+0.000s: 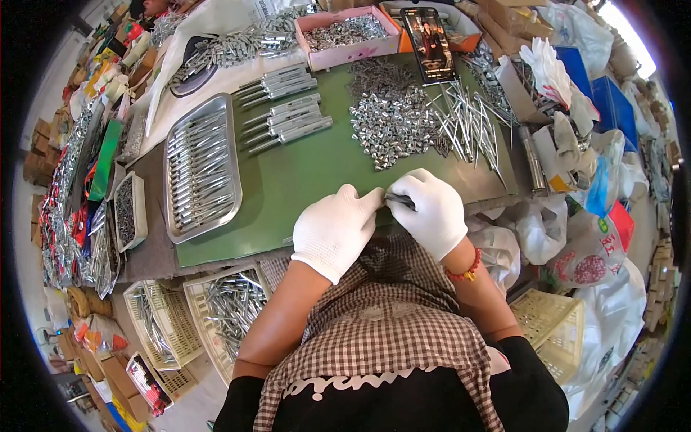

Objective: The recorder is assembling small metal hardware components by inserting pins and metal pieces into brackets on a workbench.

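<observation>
Both my hands wear white knitted gloves and meet over the front edge of the green work mat (288, 194). My left hand (335, 229) is closed, its thumb and forefinger reaching to the fingertips of the other. My right hand (430, 210) pinches too, with a small dark bit showing between the fingers; its kind is hidden. Beyond them lies a heap of short shiny metal pieces (392, 126), with dark small parts (378, 75) behind it. Loose long metal pins (468, 126) spread to the right. Grey metal cylinders with thin rods (291, 128) lie in rows at the left.
A steel tray (236, 183) of rod assemblies stands left, beside a small bin (140, 209) of dark parts. A pink box (347, 32) of metal pieces and a phone (430, 45) are at the back. Plastic baskets (193, 291) sit below the table, bags (586, 252) at right.
</observation>
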{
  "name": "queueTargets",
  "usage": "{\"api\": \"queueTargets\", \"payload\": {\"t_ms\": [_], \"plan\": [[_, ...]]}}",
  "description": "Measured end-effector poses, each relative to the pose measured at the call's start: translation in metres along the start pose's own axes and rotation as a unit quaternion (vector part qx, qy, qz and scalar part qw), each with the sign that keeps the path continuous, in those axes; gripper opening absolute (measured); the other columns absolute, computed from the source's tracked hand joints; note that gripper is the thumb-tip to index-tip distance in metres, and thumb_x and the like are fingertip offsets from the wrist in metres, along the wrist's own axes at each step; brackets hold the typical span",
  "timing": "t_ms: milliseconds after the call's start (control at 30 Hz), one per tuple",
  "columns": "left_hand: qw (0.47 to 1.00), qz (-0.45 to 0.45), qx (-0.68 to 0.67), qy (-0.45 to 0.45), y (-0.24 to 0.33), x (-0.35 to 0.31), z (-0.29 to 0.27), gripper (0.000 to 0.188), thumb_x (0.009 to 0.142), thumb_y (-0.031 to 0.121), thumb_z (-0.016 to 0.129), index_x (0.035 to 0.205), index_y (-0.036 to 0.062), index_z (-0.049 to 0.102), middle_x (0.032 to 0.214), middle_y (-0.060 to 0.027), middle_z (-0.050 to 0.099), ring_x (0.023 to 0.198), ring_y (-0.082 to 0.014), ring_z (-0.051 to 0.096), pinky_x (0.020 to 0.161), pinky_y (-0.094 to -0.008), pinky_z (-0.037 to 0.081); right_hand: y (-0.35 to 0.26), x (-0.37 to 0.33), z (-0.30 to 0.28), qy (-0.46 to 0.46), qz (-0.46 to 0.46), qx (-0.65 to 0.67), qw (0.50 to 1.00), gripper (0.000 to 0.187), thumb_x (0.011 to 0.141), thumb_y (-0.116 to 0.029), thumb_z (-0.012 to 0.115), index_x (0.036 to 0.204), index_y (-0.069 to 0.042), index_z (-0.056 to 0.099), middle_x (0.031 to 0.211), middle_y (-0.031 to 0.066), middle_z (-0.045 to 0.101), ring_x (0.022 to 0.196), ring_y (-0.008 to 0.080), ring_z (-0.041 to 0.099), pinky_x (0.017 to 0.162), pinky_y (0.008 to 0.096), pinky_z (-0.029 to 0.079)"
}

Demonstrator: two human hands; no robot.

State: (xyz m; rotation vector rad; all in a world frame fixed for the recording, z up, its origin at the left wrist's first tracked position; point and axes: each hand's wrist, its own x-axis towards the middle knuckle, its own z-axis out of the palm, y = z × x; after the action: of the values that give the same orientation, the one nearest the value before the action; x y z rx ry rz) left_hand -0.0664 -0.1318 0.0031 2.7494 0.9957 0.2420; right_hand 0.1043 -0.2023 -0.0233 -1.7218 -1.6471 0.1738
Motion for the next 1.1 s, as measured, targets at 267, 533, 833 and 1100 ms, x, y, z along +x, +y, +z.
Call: {"api": "queueTargets", "payload": {"t_ms": [267,533,833,1100], "plan": [[1.000,0.003,-0.004,-0.004,-0.001,-0.003,-0.001,0.025,0.089,0.021,0.060,0.114,0.0206,0.064,0.082,-0.0101,0.060,0.068,-0.0298,0.066,0.057,-0.0426,0.055,0.002,-0.003,-0.002,-0.013,-0.037,-0.033,0.999,0.008,0.079,-0.017,0.071,0.086,-0.015,0.068,0.085,0.0047,0.064,0.079,0.0277,0.065,0.066,0.0408,0.053],[1.000,-0.003,-0.028,0.001,-0.001,-0.002,0.000,0.025,0.089,0.020,0.057,0.112,0.0221,0.064,0.083,-0.0109,0.060,0.069,-0.0318,0.065,0.059,-0.0431,0.053,0.004,0.000,-0.016,0.019,-0.013,-0.053,0.998,0.011,0.080,-0.010,0.071,0.090,-0.009,0.074,0.087,0.0073,0.068,0.075,0.0263,0.066,0.066,0.0345,0.053],[1.000,-0.010,-0.014,0.009,0.001,-0.003,0.003,0.022,0.088,0.019,0.059,0.109,0.0237,0.065,0.078,-0.0096,0.057,0.063,-0.0304,0.063,0.056,-0.0426,0.051,0.034,0.034,-0.014,0.092,0.098,-0.089,0.987,0.010,0.086,-0.019,0.070,0.090,-0.009,0.071,0.085,0.0096,0.065,0.077,0.0310,0.066,0.066,0.0393,0.052],[1.000,-0.013,-0.006,0.019,0.002,-0.004,0.004,0.021,0.088,0.019,0.060,0.107,0.0235,0.065,0.077,-0.0091,0.057,0.062,-0.0299,0.063,0.055,-0.0420,0.051,0.035,0.033,-0.011,0.066,0.146,-0.159,0.974,0.015,0.085,-0.026,0.071,0.092,-0.012,0.070,0.088,0.0092,0.064,0.080,0.0324,0.065,0.070,0.0431,0.051]]}}
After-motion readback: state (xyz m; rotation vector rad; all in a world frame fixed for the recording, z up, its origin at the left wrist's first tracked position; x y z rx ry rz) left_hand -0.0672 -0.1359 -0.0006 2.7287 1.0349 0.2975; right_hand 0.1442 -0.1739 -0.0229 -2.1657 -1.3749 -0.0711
